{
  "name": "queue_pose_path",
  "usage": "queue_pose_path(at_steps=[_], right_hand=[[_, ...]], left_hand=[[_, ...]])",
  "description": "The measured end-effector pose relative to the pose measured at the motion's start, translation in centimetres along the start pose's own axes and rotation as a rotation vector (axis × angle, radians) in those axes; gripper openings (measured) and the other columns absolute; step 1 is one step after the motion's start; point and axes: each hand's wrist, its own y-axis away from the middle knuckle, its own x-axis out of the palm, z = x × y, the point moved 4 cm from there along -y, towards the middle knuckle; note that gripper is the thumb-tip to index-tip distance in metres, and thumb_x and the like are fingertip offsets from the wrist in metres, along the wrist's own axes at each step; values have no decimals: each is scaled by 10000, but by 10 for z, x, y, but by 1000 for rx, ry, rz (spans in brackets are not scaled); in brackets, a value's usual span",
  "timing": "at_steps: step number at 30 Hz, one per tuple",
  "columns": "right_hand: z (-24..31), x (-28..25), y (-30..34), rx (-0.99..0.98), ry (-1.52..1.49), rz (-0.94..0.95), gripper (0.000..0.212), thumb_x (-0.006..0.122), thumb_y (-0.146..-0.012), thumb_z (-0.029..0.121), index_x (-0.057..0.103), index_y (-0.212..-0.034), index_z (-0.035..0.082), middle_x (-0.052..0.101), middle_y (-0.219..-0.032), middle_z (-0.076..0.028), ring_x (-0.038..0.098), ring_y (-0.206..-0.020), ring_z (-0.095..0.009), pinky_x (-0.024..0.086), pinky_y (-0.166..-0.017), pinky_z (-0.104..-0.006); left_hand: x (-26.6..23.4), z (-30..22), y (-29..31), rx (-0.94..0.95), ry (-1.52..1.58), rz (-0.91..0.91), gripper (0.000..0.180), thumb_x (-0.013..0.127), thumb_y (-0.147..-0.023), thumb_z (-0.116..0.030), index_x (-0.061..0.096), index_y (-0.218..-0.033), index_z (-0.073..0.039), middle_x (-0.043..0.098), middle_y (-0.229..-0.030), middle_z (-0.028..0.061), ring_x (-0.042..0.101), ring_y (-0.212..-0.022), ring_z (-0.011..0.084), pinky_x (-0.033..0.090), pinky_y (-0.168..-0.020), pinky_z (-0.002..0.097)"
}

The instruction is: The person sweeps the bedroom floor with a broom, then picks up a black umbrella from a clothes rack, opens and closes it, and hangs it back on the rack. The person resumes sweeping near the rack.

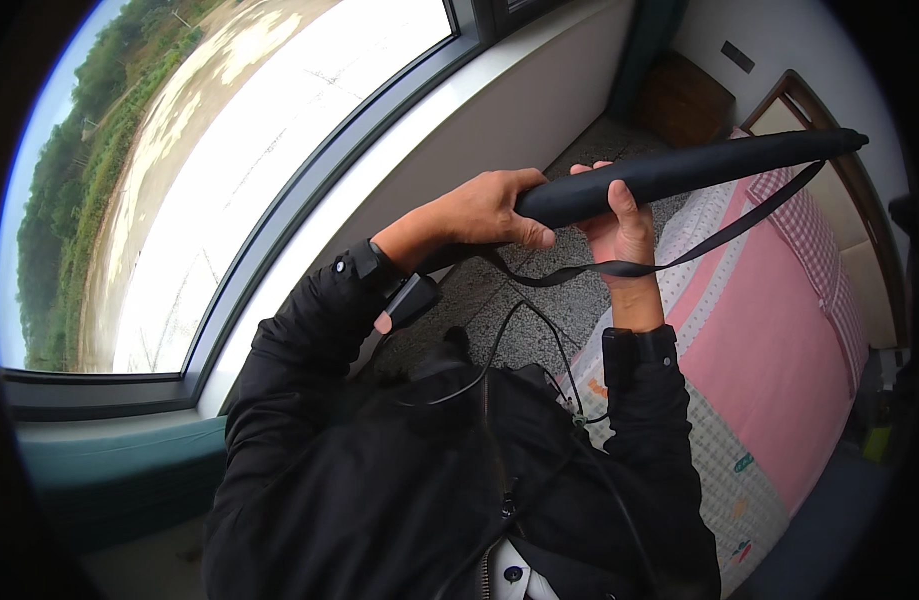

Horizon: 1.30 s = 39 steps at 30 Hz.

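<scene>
Long black tapered sleeve [719, 167] held up in both your hands, slantwise; its narrow end reaches to the right, in view crossing the headboard edge of the bed [769, 340]. Your left hand [489, 212] wraps the near end, thumb along the side: closed on it. Your right hand [621, 236] cups it farther along from below, thumb in front, fingertips past the upper edge: clasped. Black strap [749, 220] slack beneath, passing before your right wrist. Checked pillow [829, 275] by the headboard [872, 275]. Speckled grey floor [569, 297] between bed edge and window wall; window frame [324, 165] to your left.
</scene>
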Motion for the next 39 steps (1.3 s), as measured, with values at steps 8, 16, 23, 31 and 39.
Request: queue_pose_path(at_steps=[8, 16, 23, 31, 39], right_hand=[[19, -41, 4, -12, -108, 21, 459, 759, -908, 238, 609, -1312, 81, 661, -1328, -147, 639, -1228, -360, 538, -1051, -572], [47, -16, 18, -268, -361, 147, 449, 703, -847, 192, 657, -1282, 90, 671, -1299, -152, 640, -1216, -392, 361, -1184, -658], [49, -3, 21, -440, -374, -130, 273, 776, -842, 278, 629, -985, 98, 581, -861, -49, 576, -828, -208, 521, -900, -443], [49, 17, 39, -610, -384, -213, 312, 763, -833, 282, 600, -997, 74, 544, -872, -52, 557, -801, -198, 512, -848, -393], [44, 48, 36, -685, -380, -215, 319, 740, -825, 310, 611, -997, 75, 540, -857, -53, 567, -803, -202, 519, -854, -388]], left_hand=[[-79, 71, 82, -178, 92, -85, 1024, 753, -764, -769, 590, -1413, 6, 632, -1321, 286, 632, -1248, 400, 520, -1057, 499], [-101, 114, 172, -117, -267, -336, 623, 823, -861, -288, 617, -1402, -56, 610, -1401, 177, 558, -1337, 345, 423, -1156, 491], [-111, 110, 171, -71, 5, -206, 885, 758, -800, -710, 680, -1262, 42, 705, -1233, 208, 673, -1183, 334, 535, -1019, 465], [-92, 83, 237, 57, -127, -726, 300, 810, -907, -272, 717, -1019, -10, 665, -872, 74, 619, -683, 135, 514, -632, 294], [-97, 107, 208, -168, 333, -637, 568, 769, -960, -298, 584, -1347, 74, 666, -823, 74, 632, -640, 119, 512, -529, 262]])
